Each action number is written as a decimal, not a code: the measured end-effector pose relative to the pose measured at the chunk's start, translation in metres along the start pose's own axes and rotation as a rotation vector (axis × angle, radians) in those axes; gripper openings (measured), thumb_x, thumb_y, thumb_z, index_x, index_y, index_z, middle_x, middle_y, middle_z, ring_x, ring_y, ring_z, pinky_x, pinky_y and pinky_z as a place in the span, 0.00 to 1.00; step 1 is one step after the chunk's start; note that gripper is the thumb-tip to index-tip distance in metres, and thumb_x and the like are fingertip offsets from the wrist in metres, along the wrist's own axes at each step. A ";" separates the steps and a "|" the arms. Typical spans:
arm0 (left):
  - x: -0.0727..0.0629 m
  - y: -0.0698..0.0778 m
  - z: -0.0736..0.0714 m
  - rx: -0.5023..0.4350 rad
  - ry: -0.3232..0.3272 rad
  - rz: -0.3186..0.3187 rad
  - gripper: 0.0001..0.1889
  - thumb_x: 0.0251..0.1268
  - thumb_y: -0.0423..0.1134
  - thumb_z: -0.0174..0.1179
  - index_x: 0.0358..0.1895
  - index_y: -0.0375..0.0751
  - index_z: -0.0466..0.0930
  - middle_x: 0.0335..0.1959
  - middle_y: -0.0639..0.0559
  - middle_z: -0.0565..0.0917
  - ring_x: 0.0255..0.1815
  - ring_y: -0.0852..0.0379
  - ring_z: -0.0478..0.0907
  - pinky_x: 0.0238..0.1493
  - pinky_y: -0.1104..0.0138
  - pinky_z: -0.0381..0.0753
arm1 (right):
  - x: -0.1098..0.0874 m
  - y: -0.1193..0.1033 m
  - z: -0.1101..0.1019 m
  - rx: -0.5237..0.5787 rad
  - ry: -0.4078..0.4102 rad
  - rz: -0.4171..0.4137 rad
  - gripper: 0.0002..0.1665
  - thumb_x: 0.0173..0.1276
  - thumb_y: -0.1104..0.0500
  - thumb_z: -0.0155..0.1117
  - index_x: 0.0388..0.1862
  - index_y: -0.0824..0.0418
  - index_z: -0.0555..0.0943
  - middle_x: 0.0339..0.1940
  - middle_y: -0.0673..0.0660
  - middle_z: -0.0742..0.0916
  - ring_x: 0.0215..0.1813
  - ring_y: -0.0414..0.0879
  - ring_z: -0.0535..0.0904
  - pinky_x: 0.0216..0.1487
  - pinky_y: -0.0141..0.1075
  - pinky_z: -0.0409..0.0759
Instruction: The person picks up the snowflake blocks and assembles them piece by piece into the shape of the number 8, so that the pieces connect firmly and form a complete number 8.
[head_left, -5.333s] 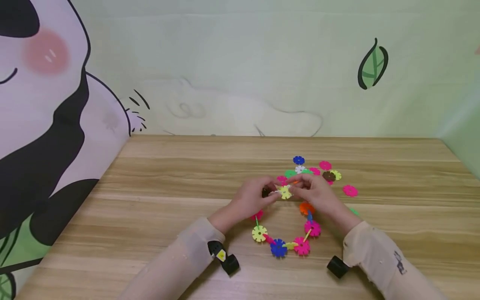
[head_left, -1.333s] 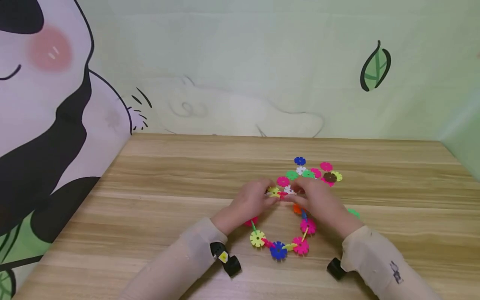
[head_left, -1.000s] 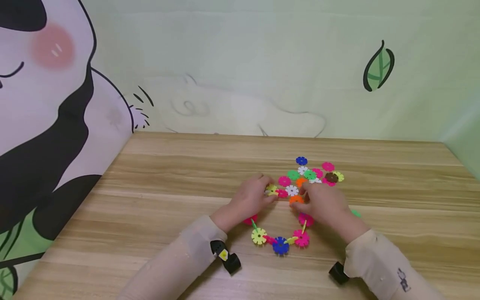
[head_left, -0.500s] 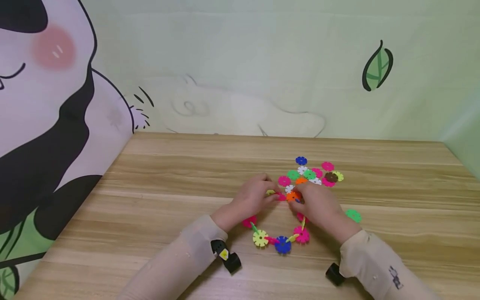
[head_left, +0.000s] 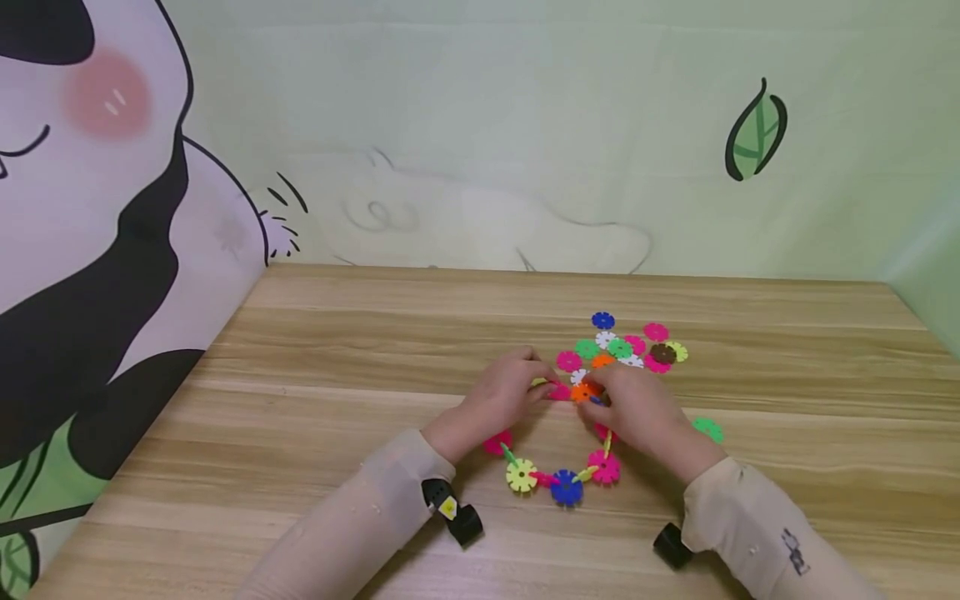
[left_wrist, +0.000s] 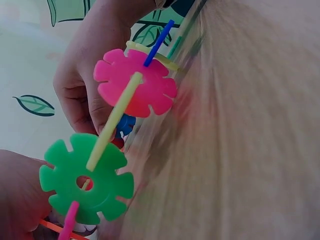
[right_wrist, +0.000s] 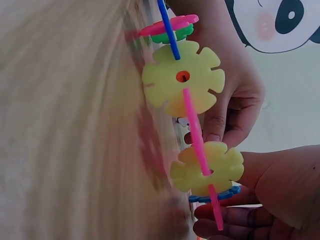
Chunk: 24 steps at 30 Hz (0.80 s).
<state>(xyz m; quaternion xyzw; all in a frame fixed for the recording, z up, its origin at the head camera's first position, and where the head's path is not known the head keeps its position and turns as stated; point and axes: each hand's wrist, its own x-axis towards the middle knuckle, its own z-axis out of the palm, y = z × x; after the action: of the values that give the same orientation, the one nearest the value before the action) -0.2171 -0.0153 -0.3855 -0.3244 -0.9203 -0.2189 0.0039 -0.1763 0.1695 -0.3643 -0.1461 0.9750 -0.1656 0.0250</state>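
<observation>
Orange disc shifted leftward to just beside pink disc, pinched by my right hand; my left hand pinches pink disc.

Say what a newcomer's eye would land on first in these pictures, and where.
Probably the large painted panda filling the left side of the head view. Next, the chain of bright, flower-shaped discs, which curves over the wooden table between the left hand and the right hand. Just beyond the hands lies a cluster of loose discs in pink, green, white and other colours.
</observation>
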 end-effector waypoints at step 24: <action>-0.001 -0.002 0.003 -0.044 0.097 0.017 0.09 0.66 0.39 0.60 0.43 0.43 0.87 0.37 0.49 0.82 0.38 0.56 0.79 0.38 0.70 0.77 | 0.005 0.006 0.009 0.089 0.077 -0.092 0.19 0.64 0.58 0.66 0.51 0.69 0.82 0.31 0.56 0.84 0.32 0.45 0.75 0.35 0.36 0.76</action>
<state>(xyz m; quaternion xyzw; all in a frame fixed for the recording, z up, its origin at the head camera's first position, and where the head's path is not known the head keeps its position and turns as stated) -0.2166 -0.0162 -0.3887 -0.3212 -0.9111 -0.2546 0.0432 -0.1819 0.1708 -0.3747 -0.1832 0.9591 -0.2155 -0.0138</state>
